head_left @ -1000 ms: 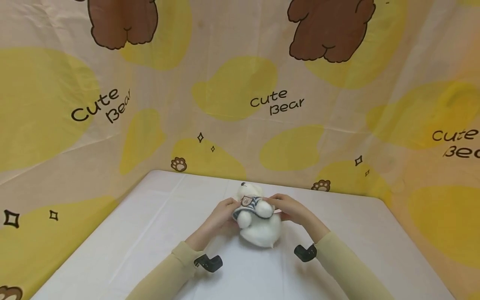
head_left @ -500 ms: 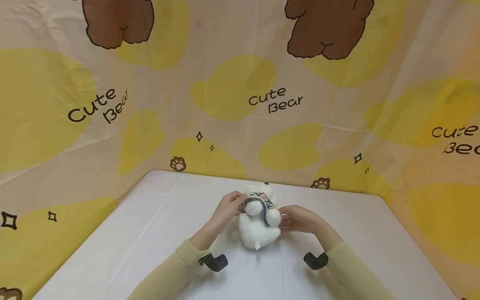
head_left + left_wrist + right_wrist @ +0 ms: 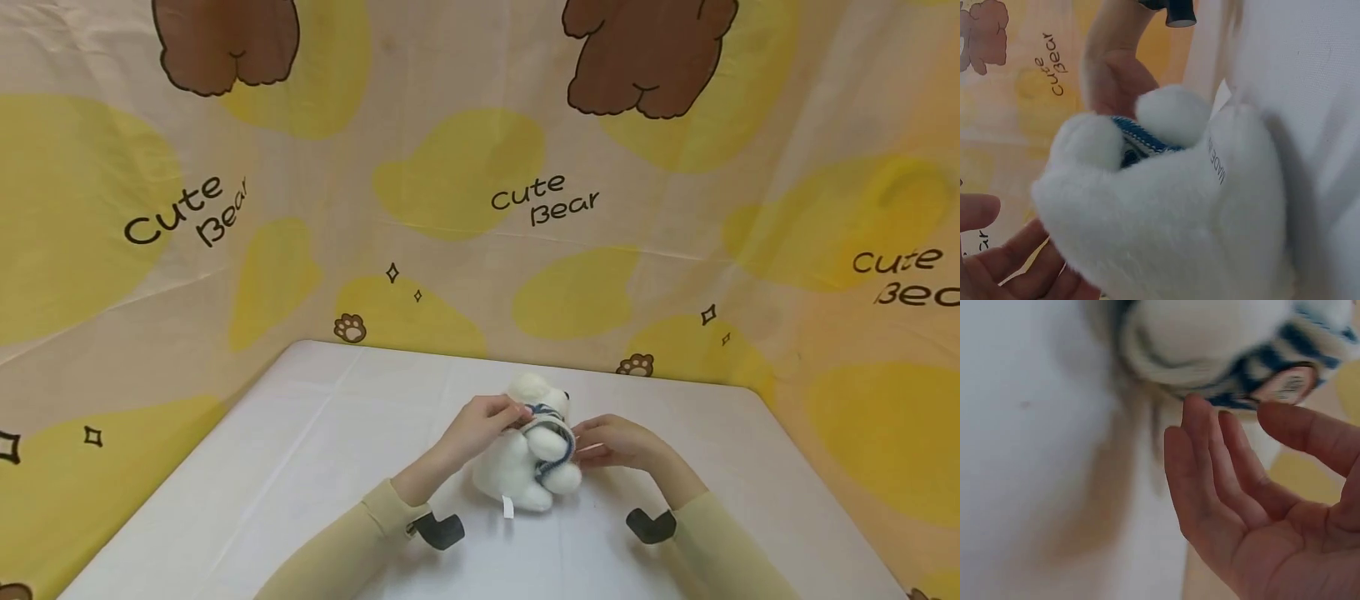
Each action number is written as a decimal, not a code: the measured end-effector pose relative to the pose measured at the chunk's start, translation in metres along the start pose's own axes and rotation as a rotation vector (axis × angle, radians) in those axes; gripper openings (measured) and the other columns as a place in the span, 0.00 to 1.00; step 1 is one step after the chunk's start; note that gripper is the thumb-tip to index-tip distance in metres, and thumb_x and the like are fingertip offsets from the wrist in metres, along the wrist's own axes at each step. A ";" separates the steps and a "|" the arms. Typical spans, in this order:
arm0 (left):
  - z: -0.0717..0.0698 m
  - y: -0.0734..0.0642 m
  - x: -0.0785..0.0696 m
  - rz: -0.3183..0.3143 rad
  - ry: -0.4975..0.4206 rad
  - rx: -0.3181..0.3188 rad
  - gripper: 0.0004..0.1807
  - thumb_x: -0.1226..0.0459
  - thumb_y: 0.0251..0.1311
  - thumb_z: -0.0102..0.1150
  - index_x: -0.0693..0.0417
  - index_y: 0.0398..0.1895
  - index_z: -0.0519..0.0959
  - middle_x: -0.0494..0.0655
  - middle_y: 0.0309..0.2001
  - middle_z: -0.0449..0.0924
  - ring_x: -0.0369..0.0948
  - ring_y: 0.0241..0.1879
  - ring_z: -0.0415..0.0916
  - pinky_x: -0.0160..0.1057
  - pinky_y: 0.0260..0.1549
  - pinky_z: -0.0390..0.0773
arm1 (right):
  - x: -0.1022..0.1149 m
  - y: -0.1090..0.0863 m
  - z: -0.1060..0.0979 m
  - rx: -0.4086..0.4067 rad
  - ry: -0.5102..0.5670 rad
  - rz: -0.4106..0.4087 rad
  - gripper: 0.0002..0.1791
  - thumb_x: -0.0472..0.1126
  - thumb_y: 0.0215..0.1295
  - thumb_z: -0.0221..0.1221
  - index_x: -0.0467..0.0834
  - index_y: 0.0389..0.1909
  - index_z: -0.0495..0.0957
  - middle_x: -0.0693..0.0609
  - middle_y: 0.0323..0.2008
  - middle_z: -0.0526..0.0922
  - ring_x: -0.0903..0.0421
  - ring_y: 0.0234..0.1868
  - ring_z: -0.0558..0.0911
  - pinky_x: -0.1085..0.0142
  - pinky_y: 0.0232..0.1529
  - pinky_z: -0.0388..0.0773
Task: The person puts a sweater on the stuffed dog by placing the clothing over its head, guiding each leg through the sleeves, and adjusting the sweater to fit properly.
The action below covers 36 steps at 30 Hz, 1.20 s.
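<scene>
A white plush bear (image 3: 498,467) in a blue-and-white striped knit top sits on the white table, its black nose turned right. A white tag (image 3: 507,507) hangs at its bottom, and lettering shows on its fur in the left wrist view. My left hand (image 3: 483,425) is at the bear's upper back; in the left wrist view its thumb is apart from the fur and its fingers pass partly behind the toy. My right hand (image 3: 618,442) is at the bear's front, fingers loosely bent, tips close to the striped top (image 3: 1272,356) and its badge (image 3: 1291,384). Contact there is unclear.
The white table (image 3: 337,400) has rounded far corners. A yellow and beige cloth (image 3: 450,167) printed with bears and "Cute Bear" stands behind it and along the sides. Black camera mounts (image 3: 441,531) sit at both wrists.
The bear has turned from facing away to the left round to the right. My left hand has moved right along with its back, while my right hand has shifted right and loosened.
</scene>
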<state>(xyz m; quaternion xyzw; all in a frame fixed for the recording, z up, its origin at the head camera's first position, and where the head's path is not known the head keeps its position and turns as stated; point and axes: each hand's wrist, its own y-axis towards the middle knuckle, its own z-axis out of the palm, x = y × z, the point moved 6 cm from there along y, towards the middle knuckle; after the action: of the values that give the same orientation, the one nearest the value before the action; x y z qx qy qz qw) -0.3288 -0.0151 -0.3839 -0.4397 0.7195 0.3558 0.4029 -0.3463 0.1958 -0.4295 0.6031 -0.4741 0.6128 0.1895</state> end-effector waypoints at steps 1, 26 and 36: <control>0.002 -0.001 0.000 0.004 -0.009 0.016 0.16 0.53 0.67 0.50 0.52 0.39 0.84 0.44 0.41 0.85 0.40 0.47 0.78 0.40 0.50 0.75 | 0.005 -0.003 -0.003 -0.015 -0.004 -0.017 0.22 0.38 0.68 0.50 0.26 0.56 0.69 0.44 0.46 0.81 0.55 0.44 0.82 0.58 0.50 0.79; 0.008 0.047 0.060 -0.018 0.024 0.117 0.04 0.66 0.64 0.53 0.57 0.38 0.77 0.45 0.37 0.79 0.37 0.37 0.72 0.34 0.35 0.73 | 0.035 -0.034 0.013 -0.249 -0.400 -0.248 0.12 0.48 0.60 0.63 0.44 0.38 0.82 0.51 0.38 0.83 0.56 0.40 0.80 0.62 0.42 0.79; 0.011 0.048 0.044 0.049 0.018 0.079 0.04 0.68 0.65 0.52 0.58 0.39 0.76 0.48 0.38 0.78 0.38 0.40 0.72 0.34 0.39 0.72 | 0.035 -0.039 0.023 -0.241 -0.468 -0.321 0.13 0.47 0.60 0.63 0.43 0.39 0.76 0.50 0.37 0.80 0.54 0.38 0.78 0.65 0.37 0.77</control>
<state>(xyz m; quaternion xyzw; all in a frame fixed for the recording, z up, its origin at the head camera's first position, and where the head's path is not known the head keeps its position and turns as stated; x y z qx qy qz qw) -0.3827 -0.0033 -0.4208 -0.4087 0.7472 0.3330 0.4046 -0.3093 0.1841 -0.3879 0.7683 -0.4727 0.3589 0.2396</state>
